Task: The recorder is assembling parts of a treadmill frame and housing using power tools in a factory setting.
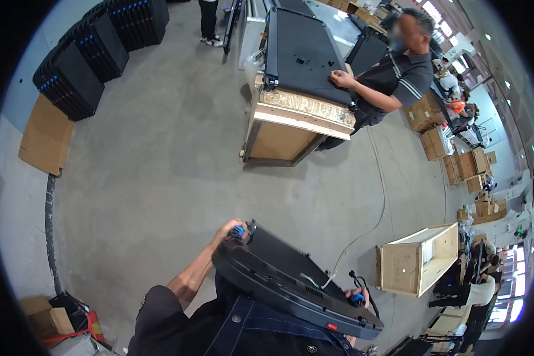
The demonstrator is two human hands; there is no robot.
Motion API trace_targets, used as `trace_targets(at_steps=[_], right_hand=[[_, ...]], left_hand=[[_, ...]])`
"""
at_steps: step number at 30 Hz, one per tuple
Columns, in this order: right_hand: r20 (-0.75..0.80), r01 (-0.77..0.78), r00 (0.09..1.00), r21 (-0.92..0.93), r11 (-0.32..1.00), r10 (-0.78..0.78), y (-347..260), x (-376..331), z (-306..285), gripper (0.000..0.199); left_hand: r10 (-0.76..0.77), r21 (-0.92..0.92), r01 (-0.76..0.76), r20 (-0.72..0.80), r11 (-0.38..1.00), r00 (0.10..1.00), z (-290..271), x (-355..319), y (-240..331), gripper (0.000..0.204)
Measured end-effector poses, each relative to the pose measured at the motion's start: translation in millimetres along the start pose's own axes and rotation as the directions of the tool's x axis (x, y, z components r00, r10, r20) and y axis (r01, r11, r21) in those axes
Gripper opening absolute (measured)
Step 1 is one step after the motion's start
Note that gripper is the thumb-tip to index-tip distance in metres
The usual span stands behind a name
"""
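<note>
I carry a black walking-pad treadmill (296,279) against my front, its long edge toward me and slanting down to the right. A red switch (332,326) shows on its near side, and a black power cord (371,299) loops at its right end. At the upper left corner, my left hand (234,230) is closed round the edge beside a blue part. My right hand (359,296) grips the right side by another blue part, its fingers partly hidden. White ties (323,280) stick up from the underside.
Ahead, a co-worker (391,77) leans at a wooden-framed bench (302,118) bearing a black treadmill (299,53). Stacked black treadmills (80,77) line the left wall beside a cardboard sheet (44,133). A wooden crate (418,258) stands right; a pale cable (381,207) crosses the floor.
</note>
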State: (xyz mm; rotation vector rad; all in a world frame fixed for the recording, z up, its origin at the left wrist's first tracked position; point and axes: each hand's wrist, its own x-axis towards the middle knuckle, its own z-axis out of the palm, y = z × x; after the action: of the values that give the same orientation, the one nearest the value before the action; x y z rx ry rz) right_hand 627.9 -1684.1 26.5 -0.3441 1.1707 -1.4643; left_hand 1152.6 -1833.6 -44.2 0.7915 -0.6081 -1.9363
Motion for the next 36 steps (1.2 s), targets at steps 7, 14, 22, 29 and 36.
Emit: trace_targets(at_steps=[7, 14, 22, 29, 36], right_hand=[[0.299, -0.038, 0.946, -0.287, 0.957, 0.127, -4.7, 266.2, 99.0, 0.043], [0.407, -0.208, 0.833, -0.397, 0.894, 0.375, -16.7, 498.0, 139.6, 0.044], [0.128, -0.179, 0.974, -0.081, 0.981, 0.188, 15.9, 601.6, 230.0, 0.042], [-0.040, -0.087, 0.996, -0.488, 0.869, 0.077, 17.8, 502.1, 169.1, 0.053], [-0.576, -0.524, 0.781, -0.392, 0.756, 0.243, 184.5, 175.1, -37.4, 0.030]], left_hand=[[-0.051, -0.213, -0.049, -0.437, 0.976, 0.898, -24.2, 87.0, 13.5, 0.035], [0.048, -0.194, -0.187, -0.559, 0.963, 0.828, -33.2, 210.3, 9.1, 0.032], [0.239, -0.048, -0.327, -0.582, 0.944, 0.777, -113.0, 269.7, 36.5, 0.042], [0.170, 0.083, -0.159, -0.708, 0.984, 0.685, -103.1, 345.8, 95.9, 0.035], [0.089, 0.292, 0.144, -0.658, 0.946, 0.748, -123.0, 356.9, 58.4, 0.044]])
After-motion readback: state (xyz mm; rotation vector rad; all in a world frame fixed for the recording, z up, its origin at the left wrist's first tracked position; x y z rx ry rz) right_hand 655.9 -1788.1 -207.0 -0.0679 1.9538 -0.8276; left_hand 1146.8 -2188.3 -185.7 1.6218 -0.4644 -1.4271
